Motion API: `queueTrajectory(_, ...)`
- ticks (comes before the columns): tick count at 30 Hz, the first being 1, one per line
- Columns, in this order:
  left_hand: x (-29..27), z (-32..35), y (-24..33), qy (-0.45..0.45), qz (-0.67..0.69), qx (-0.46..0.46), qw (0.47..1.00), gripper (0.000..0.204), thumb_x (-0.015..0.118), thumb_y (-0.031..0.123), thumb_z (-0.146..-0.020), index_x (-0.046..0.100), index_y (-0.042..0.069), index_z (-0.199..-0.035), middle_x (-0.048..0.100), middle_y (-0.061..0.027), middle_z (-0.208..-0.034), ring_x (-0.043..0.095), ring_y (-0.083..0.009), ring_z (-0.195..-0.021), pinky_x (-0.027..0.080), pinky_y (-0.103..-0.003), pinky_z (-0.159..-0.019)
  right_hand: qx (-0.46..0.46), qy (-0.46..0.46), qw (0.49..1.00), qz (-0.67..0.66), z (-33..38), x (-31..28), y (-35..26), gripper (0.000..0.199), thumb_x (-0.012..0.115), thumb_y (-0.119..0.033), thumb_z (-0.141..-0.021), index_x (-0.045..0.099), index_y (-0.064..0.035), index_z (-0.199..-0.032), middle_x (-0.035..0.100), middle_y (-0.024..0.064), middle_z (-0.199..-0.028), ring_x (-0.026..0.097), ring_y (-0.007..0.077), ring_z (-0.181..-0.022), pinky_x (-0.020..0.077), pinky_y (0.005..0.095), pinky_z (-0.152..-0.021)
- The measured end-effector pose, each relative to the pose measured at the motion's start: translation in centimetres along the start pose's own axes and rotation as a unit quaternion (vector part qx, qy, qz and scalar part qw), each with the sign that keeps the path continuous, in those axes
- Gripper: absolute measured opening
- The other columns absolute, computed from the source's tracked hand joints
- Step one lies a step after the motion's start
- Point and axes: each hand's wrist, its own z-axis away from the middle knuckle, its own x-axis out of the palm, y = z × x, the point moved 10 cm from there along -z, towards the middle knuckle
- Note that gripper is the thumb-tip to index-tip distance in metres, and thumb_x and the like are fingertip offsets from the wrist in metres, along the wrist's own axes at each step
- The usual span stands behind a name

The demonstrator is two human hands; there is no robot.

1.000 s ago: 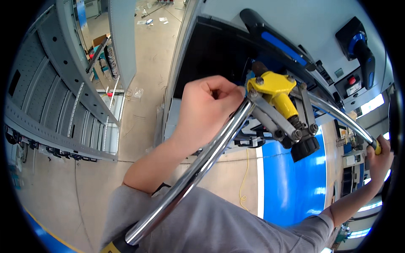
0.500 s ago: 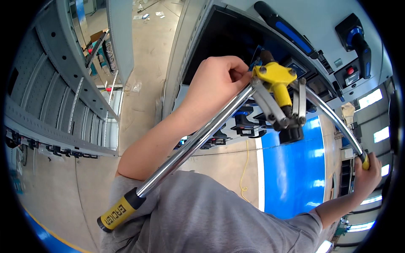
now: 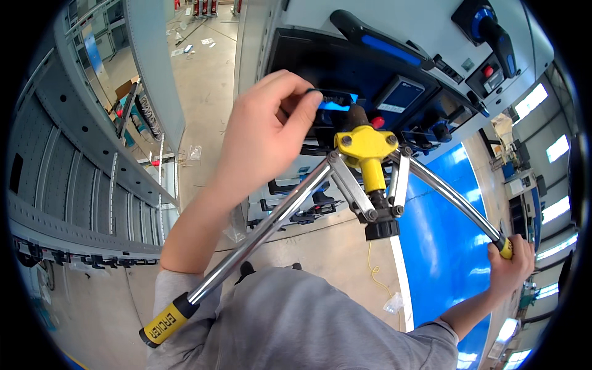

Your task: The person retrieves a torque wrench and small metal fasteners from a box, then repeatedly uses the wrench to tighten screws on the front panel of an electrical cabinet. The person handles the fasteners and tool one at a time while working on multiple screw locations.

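A two-handled lever riveter (image 3: 364, 145) with a yellow head, dark nose and chrome arms spans the space in front of me. My right hand (image 3: 513, 265) is closed round the yellow-and-black grip at its right end. The left lever slants down past my left forearm, its yellow grip (image 3: 165, 320) lying against my grey sleeve, with no hand on it. Left of the riveter's nose, my left hand (image 3: 265, 126) is raised, thumb and forefinger pinched together. A small dark bit shows at those fingertips, too small to name.
A grey cabinet (image 3: 394, 21) with a black-and-blue handle (image 3: 382, 42), a rotary handle (image 3: 490, 28) and a dark panel stands ahead. Open metal cabinet frames (image 3: 68, 160) line the left. A blue floor strip (image 3: 431, 246) runs at right, beside a yellow cord (image 3: 375, 271).
My left hand has drawn away from the riveter's nose, to the left. The riveter's head sits further left and lower in view, and its right grip, still in my right hand, has come inward.
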Motion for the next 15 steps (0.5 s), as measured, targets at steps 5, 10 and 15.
queueTrajectory(5,-0.1,-0.4,-0.1,0.009,-0.008,-0.019,1.000,0.010,0.069,0.005,-0.095,0.067,-0.005,-0.095,0.063,-0.0064,-0.080,0.061,-0.0109,-0.065,0.047,-0.026,-0.057,0.044,0.014,0.999,-0.027,1.4,1.4,0.1,0.078,0.062,-0.084,-0.081,0.054,-0.0073,-0.068,0.052,0.0039,-0.062,0.053,0.0185,-0.059,0.0383,0.0347,-0.057)
queueTrajectory(10,0.0,-0.6,1.1,0.040,-0.102,0.017,0.994,0.009,0.068,0.003,-0.095,0.068,-0.004,-0.100,0.065,-0.0112,-0.081,0.064,-0.0172,-0.062,0.048,-0.030,-0.055,0.057,0.026,0.997,-0.043,0.9,2.6,0.0,0.074,0.067,-0.080,-0.080,0.056,-0.0078,-0.069,0.052,0.0033,-0.062,0.053,0.0184,-0.059,0.0379,0.0343,-0.056)
queueTrajectory(15,0.3,-0.5,2.3,0.093,-0.249,0.065,0.962,0.011,0.068,0.008,-0.095,0.069,-0.001,-0.102,0.068,-0.0134,-0.077,0.066,-0.0240,-0.059,0.049,-0.034,-0.055,0.045,0.026,0.997,-0.061,-0.1,4.7,0.0,0.071,0.070,-0.077,-0.079,0.056,-0.0081,-0.068,0.051,0.0033,-0.062,0.050,0.0181,-0.059,0.0364,0.0346,-0.056)
